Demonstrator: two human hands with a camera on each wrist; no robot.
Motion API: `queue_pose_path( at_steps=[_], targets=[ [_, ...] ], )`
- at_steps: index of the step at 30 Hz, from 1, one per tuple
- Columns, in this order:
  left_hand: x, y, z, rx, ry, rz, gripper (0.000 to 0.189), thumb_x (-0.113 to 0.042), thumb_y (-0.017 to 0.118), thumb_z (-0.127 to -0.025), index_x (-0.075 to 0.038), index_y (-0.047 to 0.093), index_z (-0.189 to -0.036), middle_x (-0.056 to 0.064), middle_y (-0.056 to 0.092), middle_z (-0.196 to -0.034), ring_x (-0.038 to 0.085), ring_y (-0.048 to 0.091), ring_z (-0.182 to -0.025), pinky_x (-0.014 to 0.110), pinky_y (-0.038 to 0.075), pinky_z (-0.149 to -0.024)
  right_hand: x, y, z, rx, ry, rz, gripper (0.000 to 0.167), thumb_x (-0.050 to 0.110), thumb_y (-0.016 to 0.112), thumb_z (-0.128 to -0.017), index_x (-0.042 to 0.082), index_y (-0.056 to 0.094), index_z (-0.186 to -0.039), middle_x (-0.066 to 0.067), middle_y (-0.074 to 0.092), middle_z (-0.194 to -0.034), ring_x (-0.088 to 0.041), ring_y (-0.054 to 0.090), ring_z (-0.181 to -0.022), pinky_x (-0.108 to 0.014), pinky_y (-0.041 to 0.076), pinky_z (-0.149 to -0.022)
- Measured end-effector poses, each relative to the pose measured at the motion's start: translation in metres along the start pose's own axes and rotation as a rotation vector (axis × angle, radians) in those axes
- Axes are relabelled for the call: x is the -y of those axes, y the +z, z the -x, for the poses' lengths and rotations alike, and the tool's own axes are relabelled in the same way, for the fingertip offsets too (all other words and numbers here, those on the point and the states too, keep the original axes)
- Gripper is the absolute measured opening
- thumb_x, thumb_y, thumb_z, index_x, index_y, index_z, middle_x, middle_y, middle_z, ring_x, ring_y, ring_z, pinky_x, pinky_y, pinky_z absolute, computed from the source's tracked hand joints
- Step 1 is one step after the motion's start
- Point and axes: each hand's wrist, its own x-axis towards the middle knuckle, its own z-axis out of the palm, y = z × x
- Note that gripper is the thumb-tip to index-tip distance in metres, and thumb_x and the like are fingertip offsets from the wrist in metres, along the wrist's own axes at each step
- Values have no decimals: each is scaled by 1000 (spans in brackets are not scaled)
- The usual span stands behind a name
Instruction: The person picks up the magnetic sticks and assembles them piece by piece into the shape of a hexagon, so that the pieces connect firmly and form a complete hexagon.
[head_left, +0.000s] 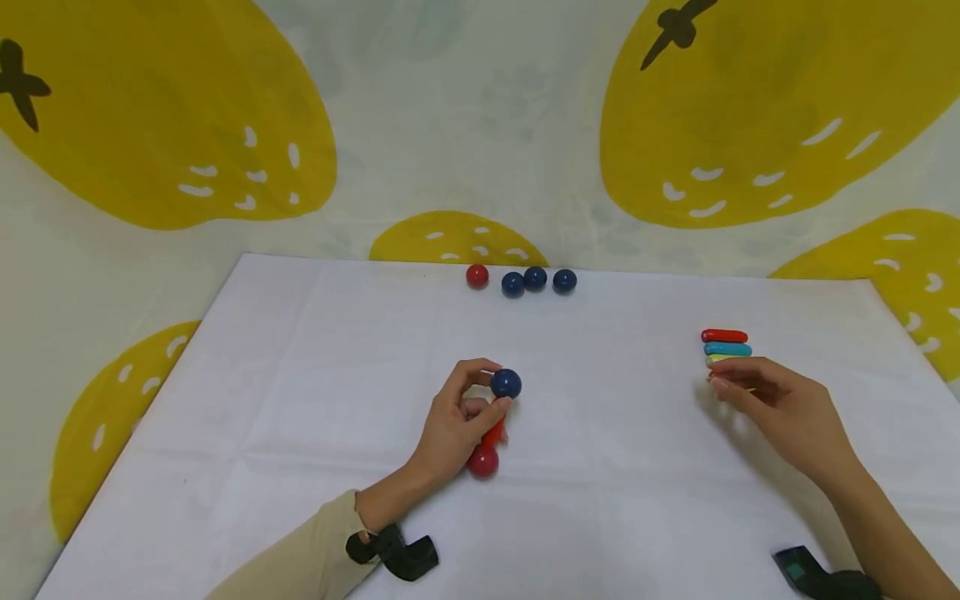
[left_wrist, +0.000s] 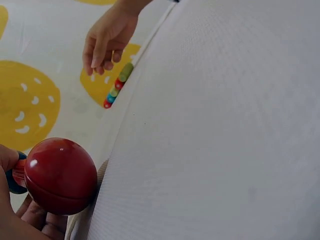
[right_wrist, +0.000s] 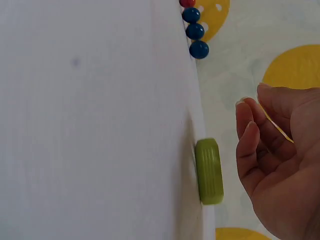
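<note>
My left hand (head_left: 450, 433) holds a joined piece made of a blue ball (head_left: 506, 383), a red rod (head_left: 493, 433) and a red ball (head_left: 483, 461). Thumb and index finger pinch it at the blue end. The red ball (left_wrist: 61, 176) looms large in the left wrist view, with fingers behind it. On the right, my right hand (head_left: 787, 408) hovers by a row of short rods: a red rod (head_left: 724, 336), a blue rod (head_left: 727, 349), a yellow one partly covered by the fingers, and others. In the right wrist view its fingers are loosely bent, holding nothing, beside a green rod (right_wrist: 209, 172).
Along the far edge of the white table (head_left: 360, 333) lie a loose red ball (head_left: 477, 276) and three blue balls, one a blue ball (head_left: 565, 282) at the right end. Beyond the edge is a cloth (head_left: 465, 125) with large yellow shapes.
</note>
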Motion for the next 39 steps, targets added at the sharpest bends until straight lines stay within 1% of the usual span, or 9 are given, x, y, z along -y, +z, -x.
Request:
queue_pose_path(
  at_steps=[5,8,12,16,19,23,27,35,39],
  targets=[
    [-16,3,2,-33,-30,-12,41,0,60,-92,2,42,-129,16,51,-115,44,57,-62,20,45,-55,-14,-10,4,-25,62,20,23,23,68,-90,12,67,-110,14,65,-96,3,56,-82,-8,43,-66],
    [-18,4,3,-49,-45,-3,40,0,59,-93,3,42,-129,15,50,-115,46,57,-62,19,46,-56,-20,-13,4,-19,62,41,25,25,68,-90,13,66,-112,15,64,-96,2,55,-80,-10,44,-63],
    [-18,5,3,-51,-45,9,40,0,59,-93,3,42,-129,15,49,-117,48,55,-62,18,44,-56,-30,-19,4,-8,48,69,26,24,69,-89,15,66,-113,14,63,-95,1,54,-78,-10,43,-64],
    [-17,4,4,-51,-28,8,39,1,59,-93,-2,45,-129,14,49,-118,47,54,-62,19,43,-55,-42,-25,5,-10,28,63,26,18,70,-88,13,66,-113,8,64,-91,-5,56,-74,-11,43,-63],
    [-17,4,4,-50,-15,-3,38,0,58,-93,-6,48,-129,13,49,-118,45,55,-62,19,43,-55,-48,-27,7,-11,27,60,26,16,71,-87,13,65,-113,7,64,-91,-8,56,-72,-13,44,-61],
    [-17,3,3,-48,1,2,39,1,58,-93,-1,47,-131,14,50,-118,45,55,-62,20,44,-55,-53,-27,8,-19,37,65,28,16,72,-87,13,66,-113,10,63,-94,-6,54,-72,-13,43,-60],
    [-17,3,3,-54,4,17,39,2,58,-93,0,47,-130,16,50,-117,45,55,-62,20,45,-56,-57,-28,8,-29,58,97,29,19,73,-86,14,66,-113,6,61,-90,-8,50,-70,-15,41,-57],
    [-19,4,4,-52,-19,16,37,1,58,-93,-3,49,-129,16,51,-116,47,54,-63,20,46,-58,-63,-29,9,45,109,155,32,30,72,-87,19,65,-116,0,59,-88,-10,48,-73,-17,40,-57],
    [-20,3,3,-47,-29,4,38,1,58,-93,1,47,-130,15,52,-115,46,55,-64,20,47,-60,-65,-25,9,61,59,191,31,29,75,-84,20,67,-112,-1,59,-82,-9,48,-71,-17,40,-57]
  ],
)
